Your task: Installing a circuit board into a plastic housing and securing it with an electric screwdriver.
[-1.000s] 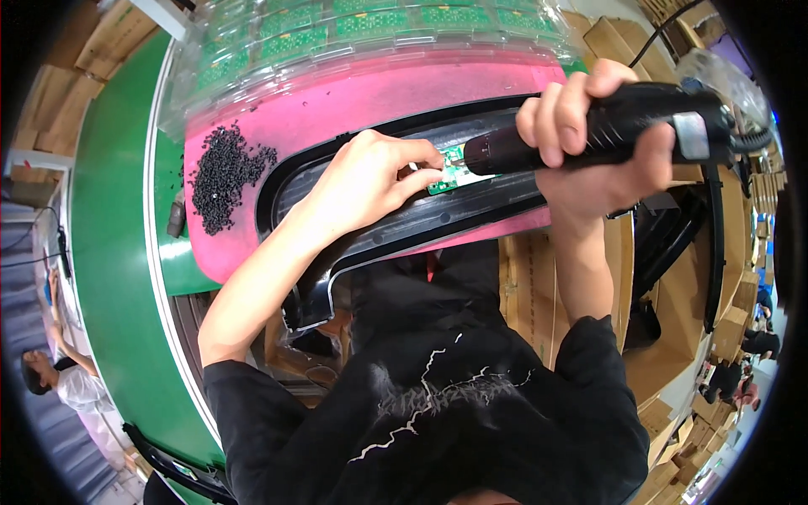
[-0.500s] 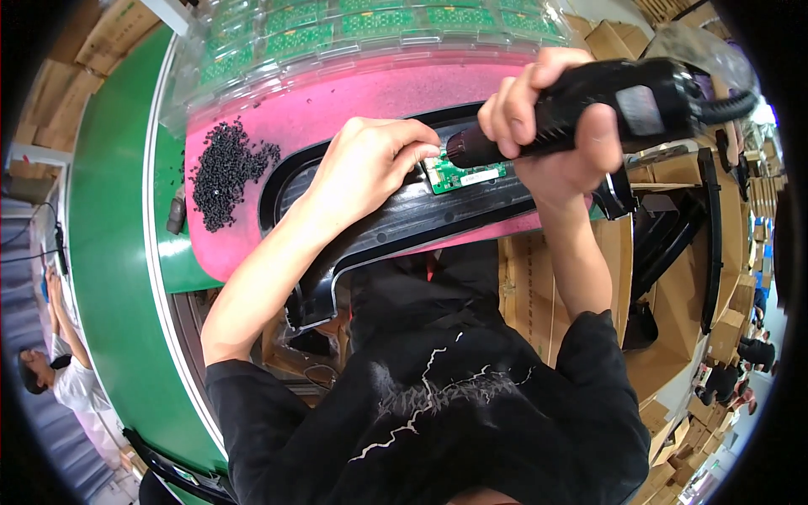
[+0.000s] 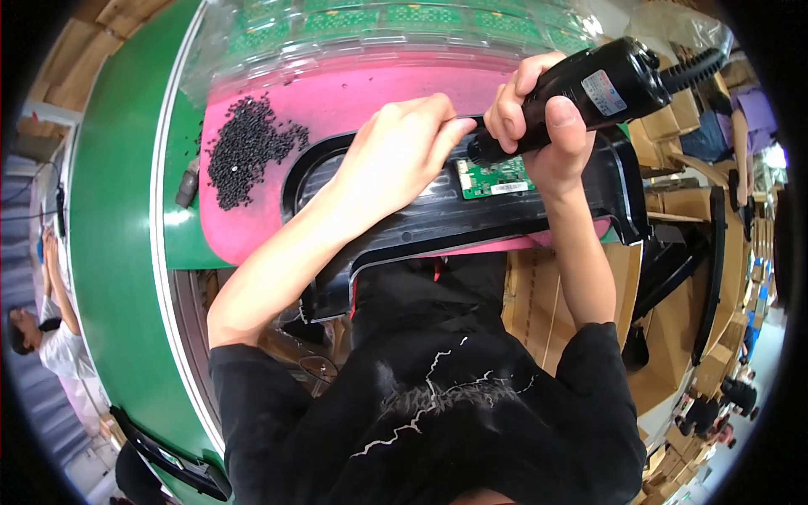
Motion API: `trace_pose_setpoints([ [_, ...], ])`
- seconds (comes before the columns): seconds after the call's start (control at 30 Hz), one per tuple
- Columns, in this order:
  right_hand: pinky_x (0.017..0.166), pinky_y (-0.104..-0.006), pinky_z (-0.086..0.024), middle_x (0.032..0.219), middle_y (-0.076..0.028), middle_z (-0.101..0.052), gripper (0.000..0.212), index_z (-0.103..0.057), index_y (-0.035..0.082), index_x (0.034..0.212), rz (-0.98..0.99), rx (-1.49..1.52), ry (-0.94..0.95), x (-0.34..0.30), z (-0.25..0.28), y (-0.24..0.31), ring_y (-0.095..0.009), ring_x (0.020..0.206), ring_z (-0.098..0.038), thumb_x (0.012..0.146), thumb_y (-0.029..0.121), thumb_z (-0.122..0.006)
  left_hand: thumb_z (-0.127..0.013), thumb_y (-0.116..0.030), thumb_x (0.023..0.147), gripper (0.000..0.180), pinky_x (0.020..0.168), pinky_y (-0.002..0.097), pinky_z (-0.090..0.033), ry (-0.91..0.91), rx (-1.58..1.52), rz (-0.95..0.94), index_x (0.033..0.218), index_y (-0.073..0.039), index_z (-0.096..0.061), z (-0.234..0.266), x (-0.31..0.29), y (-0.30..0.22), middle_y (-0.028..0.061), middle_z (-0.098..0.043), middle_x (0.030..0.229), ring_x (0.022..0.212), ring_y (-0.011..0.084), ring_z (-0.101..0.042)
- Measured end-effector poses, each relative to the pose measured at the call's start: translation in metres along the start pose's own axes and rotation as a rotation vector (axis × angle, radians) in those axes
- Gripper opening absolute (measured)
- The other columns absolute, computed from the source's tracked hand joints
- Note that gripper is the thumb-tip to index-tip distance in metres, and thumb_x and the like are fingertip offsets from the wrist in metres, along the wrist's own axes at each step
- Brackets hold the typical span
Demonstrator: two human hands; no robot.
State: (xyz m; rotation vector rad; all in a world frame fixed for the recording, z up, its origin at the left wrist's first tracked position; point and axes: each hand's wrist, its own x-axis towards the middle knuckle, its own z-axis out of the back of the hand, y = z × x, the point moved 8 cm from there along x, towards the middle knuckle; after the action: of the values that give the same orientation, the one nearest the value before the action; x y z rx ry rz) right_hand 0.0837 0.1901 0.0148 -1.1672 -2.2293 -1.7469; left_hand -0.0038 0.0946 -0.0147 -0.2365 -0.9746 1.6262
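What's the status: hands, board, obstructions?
Right hand gripping tool. Left hand near tool's nose, hold unclear. Board in shell. Tool and hands hide part of shell.

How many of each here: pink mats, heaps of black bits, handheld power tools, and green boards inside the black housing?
Pink mat: 1
Heap of black bits: 1
Handheld power tool: 1
Green board: 1
Total: 4
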Motion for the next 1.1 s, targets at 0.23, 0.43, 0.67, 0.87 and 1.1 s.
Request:
trace_pose_setpoints([
  [0.23,0.044,-0.0253,-0.040,0.058,-0.008,-0.052,0.028,-0.053,-0.005,0.093,-0.039,-0.024,0.023,0.003,-0.003,-0.007,-0.013,0.047,-0.048,0.083,0.020,-0.061,-0.064,-0.012,0.086,0.017,0.064,0.0402,-0.051,0.080,0.037,-0.045,0.087,0.004,-0.060,-0.009,-0.003,0.009,0.0200,-0.065,0.077,0.071,0.0359,-0.065],
  [0.43,0.051,-0.0290,-0.037,0.062,-0.001,-0.047,0.054,-0.050,0.004,0.100,0.065,-0.019,0.001,-0.011,-0.002,0.022,-0.012,0.048,-0.044,0.086,0.055,-0.055,-0.066,-0.016,0.084,0.018,0.071,0.0411,-0.051,0.350,0.115,-0.025,0.086,0.001,-0.062,-0.031,-0.012,0.015,0.0180,-0.066,0.082,0.082,0.0349,-0.065],
  [0.67,0.051,-0.0303,-0.040,0.060,-0.003,-0.047,0.065,-0.050,0.005,0.100,0.205,0.120,-0.040,-0.016,-0.002,0.066,-0.014,0.047,-0.045,0.083,0.068,-0.050,-0.065,-0.016,0.086,0.019,0.064,0.0368,-0.049,0.281,-0.151,-0.282,0.090,0.002,-0.059,-0.021,-0.007,-0.021,0.0125,-0.063,0.074,0.070,0.0305,-0.063],
  [0.87,0.051,-0.0310,-0.040,0.060,-0.004,-0.049,0.068,-0.048,0.005,0.101,0.251,0.168,0.033,-0.023,-0.007,0.079,-0.014,0.048,-0.045,0.082,0.070,-0.050,-0.068,-0.008,0.083,0.013,0.056,0.0300,-0.048,0.229,-0.225,-0.310,0.088,0.002,-0.061,-0.015,-0.009,-0.031,0.0108,-0.063,0.072,0.064,0.0188,-0.063],
  [1.1,0.052,-0.0317,-0.042,0.061,-0.008,-0.051,0.056,-0.049,0.002,0.101,0.173,0.079,-0.035,-0.029,0.011,0.078,-0.016,0.048,-0.047,0.086,0.056,-0.055,-0.070,-0.011,0.081,0.022,0.065,0.0286,-0.051,0.212,-0.141,-0.185,0.101,-0.001,-0.064,0.004,-0.005,-0.039,0.0072,-0.069,0.096,0.078,0.0169,-0.066],
])
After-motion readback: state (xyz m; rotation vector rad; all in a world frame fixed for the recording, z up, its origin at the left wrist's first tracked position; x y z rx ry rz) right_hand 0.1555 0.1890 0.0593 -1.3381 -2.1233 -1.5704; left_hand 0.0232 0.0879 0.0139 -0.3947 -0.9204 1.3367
